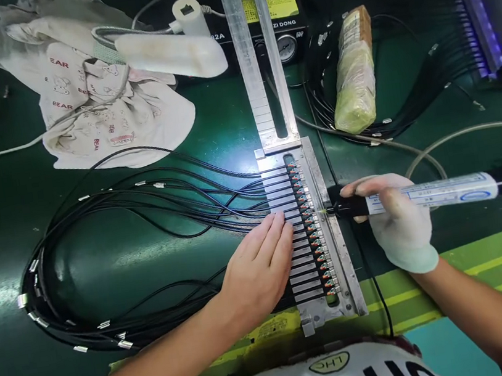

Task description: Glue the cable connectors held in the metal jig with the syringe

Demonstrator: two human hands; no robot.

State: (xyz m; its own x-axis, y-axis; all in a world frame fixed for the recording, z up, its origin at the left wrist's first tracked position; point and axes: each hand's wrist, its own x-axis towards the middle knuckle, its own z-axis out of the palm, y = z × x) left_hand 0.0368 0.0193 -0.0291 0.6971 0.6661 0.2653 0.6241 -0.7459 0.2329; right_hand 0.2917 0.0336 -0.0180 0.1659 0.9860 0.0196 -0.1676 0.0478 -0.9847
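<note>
My gloved right hand (pixel 398 217) grips a glue-dispensing syringe (pixel 452 189), a white labelled barrel held nearly level. Its thin needle points left and reaches the row of cable ends (pixel 308 205) in the metal fixture (pixel 304 317); whether it touches one I cannot tell. Black cables (pixel 216 208) lie side by side in the fixture's slots, with small orange-and-silver ends along its long opening. My bare left hand (pixel 261 258) rests on the fixture and cables, fingers stretched out close together, covering several slots.
A white lamp head (pixel 176 54) shines from behind. Crumpled bear-print cloth (pixel 114 117) lies at back left, a black dispenser box (pixel 293 42) with a gauge at back centre. To the right are a wrapped block (pixel 353 74), a hose (pixel 481 129) and more cables (pixel 433 87).
</note>
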